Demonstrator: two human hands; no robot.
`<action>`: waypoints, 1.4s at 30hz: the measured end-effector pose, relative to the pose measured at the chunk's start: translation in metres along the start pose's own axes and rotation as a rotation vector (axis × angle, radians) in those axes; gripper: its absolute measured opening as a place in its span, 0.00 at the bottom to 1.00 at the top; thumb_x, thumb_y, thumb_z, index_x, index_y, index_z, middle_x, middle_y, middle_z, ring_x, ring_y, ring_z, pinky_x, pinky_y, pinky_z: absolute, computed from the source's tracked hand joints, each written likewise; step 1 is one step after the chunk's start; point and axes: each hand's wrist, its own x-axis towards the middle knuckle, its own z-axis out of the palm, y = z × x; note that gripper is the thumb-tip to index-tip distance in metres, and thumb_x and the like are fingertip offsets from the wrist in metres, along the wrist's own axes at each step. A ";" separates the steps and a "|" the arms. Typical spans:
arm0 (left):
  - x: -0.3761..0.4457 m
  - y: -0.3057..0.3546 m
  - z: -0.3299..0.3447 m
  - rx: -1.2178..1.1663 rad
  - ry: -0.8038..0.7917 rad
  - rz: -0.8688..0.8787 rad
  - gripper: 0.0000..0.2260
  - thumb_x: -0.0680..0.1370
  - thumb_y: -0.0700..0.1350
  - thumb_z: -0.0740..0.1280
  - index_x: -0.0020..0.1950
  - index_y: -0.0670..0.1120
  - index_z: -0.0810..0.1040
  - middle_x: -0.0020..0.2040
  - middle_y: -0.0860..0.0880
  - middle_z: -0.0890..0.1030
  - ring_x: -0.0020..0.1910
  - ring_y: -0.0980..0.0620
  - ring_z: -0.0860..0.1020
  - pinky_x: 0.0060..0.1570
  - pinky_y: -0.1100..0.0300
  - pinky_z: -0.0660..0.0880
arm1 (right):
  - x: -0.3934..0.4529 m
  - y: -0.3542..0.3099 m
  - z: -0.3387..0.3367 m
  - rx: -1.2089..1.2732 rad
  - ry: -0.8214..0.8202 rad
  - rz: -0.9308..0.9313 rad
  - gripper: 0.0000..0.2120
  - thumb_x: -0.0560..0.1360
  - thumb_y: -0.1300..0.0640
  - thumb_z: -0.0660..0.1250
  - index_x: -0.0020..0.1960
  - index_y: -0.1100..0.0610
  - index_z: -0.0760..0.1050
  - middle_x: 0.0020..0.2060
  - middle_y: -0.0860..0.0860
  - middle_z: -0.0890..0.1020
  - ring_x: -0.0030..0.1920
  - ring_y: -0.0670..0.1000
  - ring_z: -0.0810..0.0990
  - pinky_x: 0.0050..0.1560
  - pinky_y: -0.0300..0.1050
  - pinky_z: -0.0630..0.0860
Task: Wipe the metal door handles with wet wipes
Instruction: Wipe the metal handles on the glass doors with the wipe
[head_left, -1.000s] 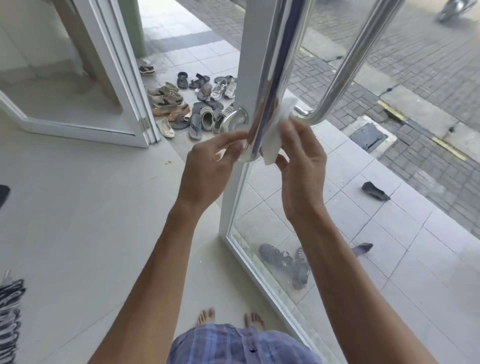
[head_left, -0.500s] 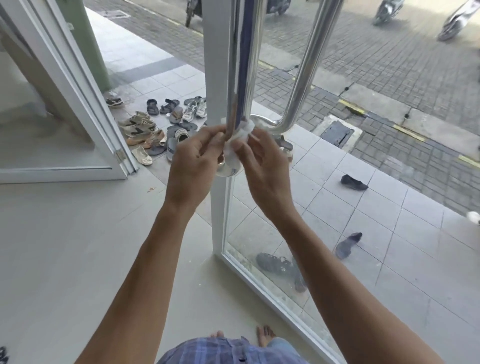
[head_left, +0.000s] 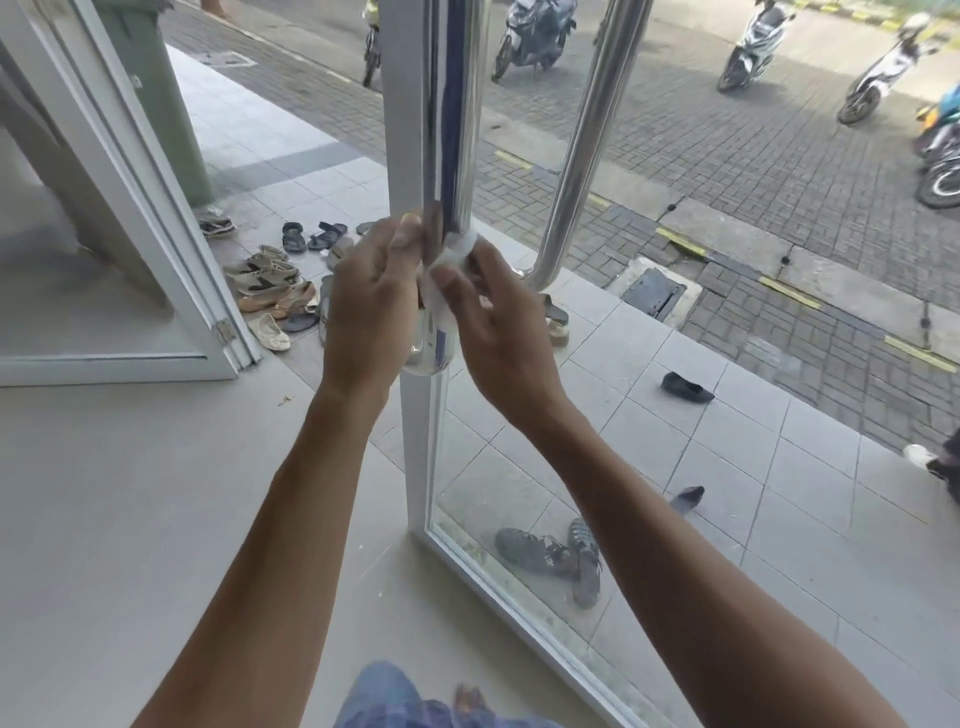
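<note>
A polished metal handle (head_left: 453, 130) runs upright along the white frame of the glass door, ending in a round foot near the frame. A white wet wipe (head_left: 451, 260) is wrapped round its lower part. My left hand (head_left: 370, 306) pinches the wipe from the left side of the bar. My right hand (head_left: 493, 322) grips the wipe from the right, fingers curled round it. A second metal handle (head_left: 587, 156) stands on the outer side of the glass, curving in at its bottom.
The door's glass pane (head_left: 519, 467) reaches down to the floor at my right. Several sandals and shoes (head_left: 270, 280) lie on the tiles outside, and a second open door frame (head_left: 171, 234) stands at left. Motorbikes (head_left: 530, 36) are parked on the paved street beyond.
The view has tilted up and stepped back, showing more of the street. Both hands have stayed at the handle's lower end, and the wipe has gone from hanging loose to bunched round the bar.
</note>
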 end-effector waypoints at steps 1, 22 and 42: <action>0.000 0.001 0.001 -0.006 0.003 0.000 0.14 0.81 0.53 0.57 0.55 0.53 0.82 0.49 0.50 0.85 0.51 0.48 0.83 0.55 0.41 0.78 | 0.002 -0.004 -0.002 0.012 0.000 -0.002 0.12 0.81 0.55 0.62 0.63 0.57 0.74 0.48 0.47 0.83 0.46 0.43 0.82 0.49 0.44 0.80; 0.078 0.078 -0.034 -0.244 -0.489 0.355 0.10 0.84 0.44 0.59 0.55 0.54 0.80 0.46 0.57 0.85 0.49 0.59 0.84 0.47 0.64 0.79 | 0.057 -0.087 0.036 -0.108 0.640 -0.344 0.23 0.83 0.57 0.57 0.76 0.60 0.62 0.57 0.56 0.80 0.54 0.54 0.81 0.51 0.56 0.80; 0.092 0.091 -0.039 -0.645 -0.675 0.271 0.12 0.83 0.39 0.58 0.63 0.44 0.78 0.51 0.47 0.85 0.49 0.54 0.84 0.46 0.62 0.79 | 0.069 -0.106 0.044 -0.589 0.888 -0.524 0.20 0.80 0.72 0.60 0.71 0.64 0.68 0.72 0.62 0.68 0.75 0.52 0.64 0.70 0.38 0.68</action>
